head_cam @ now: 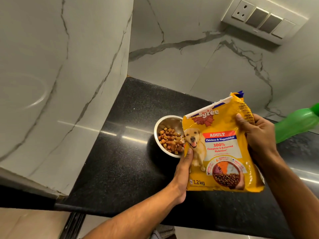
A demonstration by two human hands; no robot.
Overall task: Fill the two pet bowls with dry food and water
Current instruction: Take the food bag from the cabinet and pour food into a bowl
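A yellow dry dog food bag (222, 149) is held upright above the black counter, its torn top edge up. My left hand (183, 167) grips the bag's lower left edge. My right hand (255, 135) grips its upper right side. Behind the bag's left edge stands a steel bowl (164, 123) holding brown kibble (170, 140); the bag hides the bowl's right part. A green bottle (296, 125) stands at the right edge, behind my right hand. A second bowl is not in sight.
The black granite counter (124, 152) fills a corner between marble-look walls (51, 83). A switch panel with a socket (262, 19) is on the back wall, upper right. The counter's front edge runs below my forearms, with tiled floor beneath.
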